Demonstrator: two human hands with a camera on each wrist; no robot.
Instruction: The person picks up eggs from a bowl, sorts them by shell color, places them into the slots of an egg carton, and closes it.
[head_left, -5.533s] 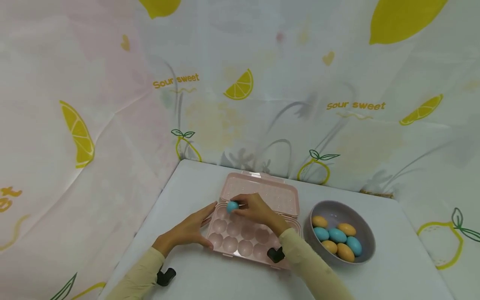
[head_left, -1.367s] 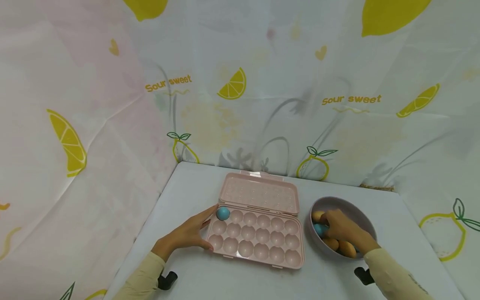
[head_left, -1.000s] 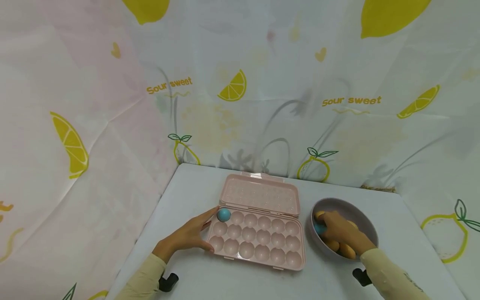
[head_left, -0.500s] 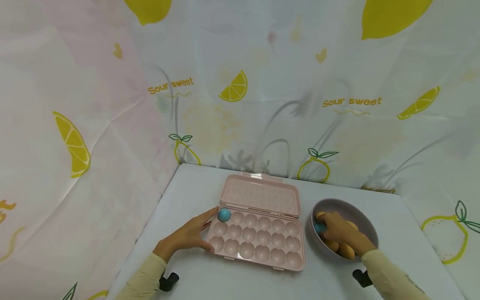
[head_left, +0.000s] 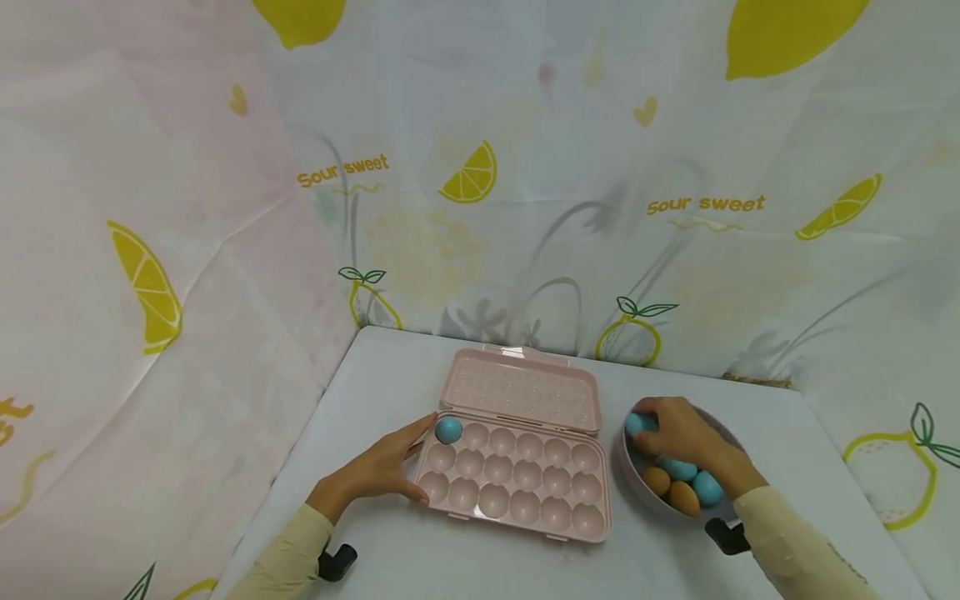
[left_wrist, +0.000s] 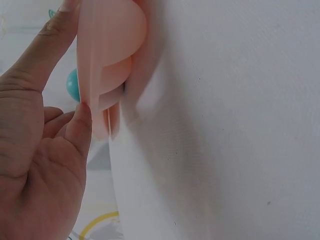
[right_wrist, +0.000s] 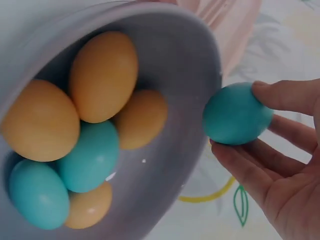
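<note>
My right hand (head_left: 686, 433), fingers parted to egg width, pinches 1 turquoise egg (right_wrist: 235, 115) at the grey bowl's (right_wrist: 175, 65) rim. I should lift clear, lightly; my left hand (head_left: 373, 468) grips the egg tray (head_left: 540, 479).

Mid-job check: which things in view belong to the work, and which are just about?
In the work:
pink egg tray, left hand gripping its left end
seated blue egg, tray's far-left cup
held blue egg, in right hand
gray bowl with four orange eggs, two blue eggs

Just about:
white table
lemon-print backdrop
black wrist devices
</note>
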